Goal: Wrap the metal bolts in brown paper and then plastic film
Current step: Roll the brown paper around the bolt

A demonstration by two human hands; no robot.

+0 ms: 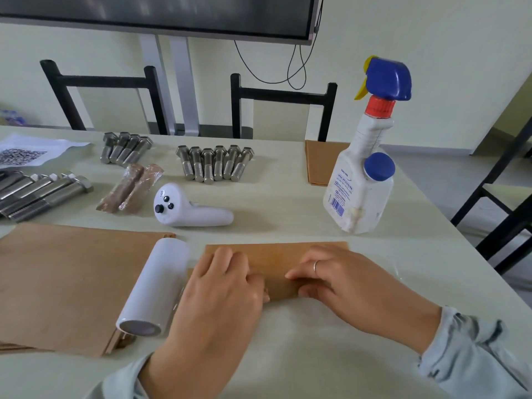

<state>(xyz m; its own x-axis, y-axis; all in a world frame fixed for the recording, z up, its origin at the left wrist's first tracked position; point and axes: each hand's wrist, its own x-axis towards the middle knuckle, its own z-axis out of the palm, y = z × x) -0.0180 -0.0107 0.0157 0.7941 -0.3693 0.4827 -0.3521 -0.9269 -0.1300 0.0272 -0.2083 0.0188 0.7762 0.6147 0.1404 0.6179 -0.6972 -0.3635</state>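
On the pale table (288, 355) a wide stack of brown paper (66, 283) lies at the near left with the white roll of plastic film (155, 286) on its right edge, a spray bottle (365, 168) stands at the far right, and farther away lie a row of six metal bolts (214, 164), four more bolts (125, 148) to their left, two wrapped bundles (129, 187) and a white controller (187, 207). In the near middle my left hand (221, 292) and my right hand (345, 280) both rest on one brown paper sheet (276, 260), fingers curled and pinching its folded near edge. I cannot tell if a bolt is inside this fold.
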